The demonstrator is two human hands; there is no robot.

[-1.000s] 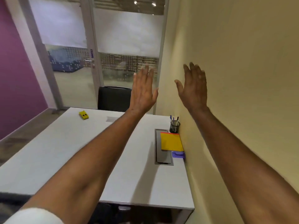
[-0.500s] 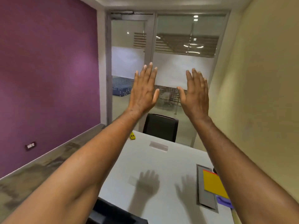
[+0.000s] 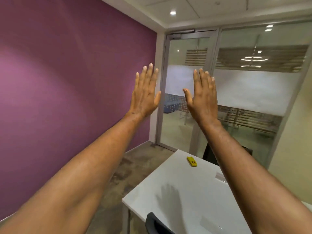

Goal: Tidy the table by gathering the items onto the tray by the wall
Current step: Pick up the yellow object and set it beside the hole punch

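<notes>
Both hands up in the air, palms facing away, holding nothing. Left hand (image 3: 145, 94) in front of the purple wall (image 3: 67, 81), fingers straight and close together, thumb out. Right hand (image 3: 203, 97) just beside it, in front of the glass door (image 3: 189, 98), same pose: flat, fingers extended, empty. The two are apart, a gap between the thumbs, no contact with anything.

Task thing in view: small yellow item (image 3: 192, 161) lying on the white table (image 3: 177, 191) near its far edge, close to the far-left corner. It sits well below the hands and slightly right of the gap between them, just left of the right forearm. Long axis runs roughly away from the person, tilted a little toward the left. Right hand looks nearer, judging by the forearm passing just beside it; a reach down and forward would be needed.

Tray not in view. Dark chair back (image 3: 157, 223) at the table's near edge, another beyond the far edge. No gathering done yet, as far as this view shows.
</notes>
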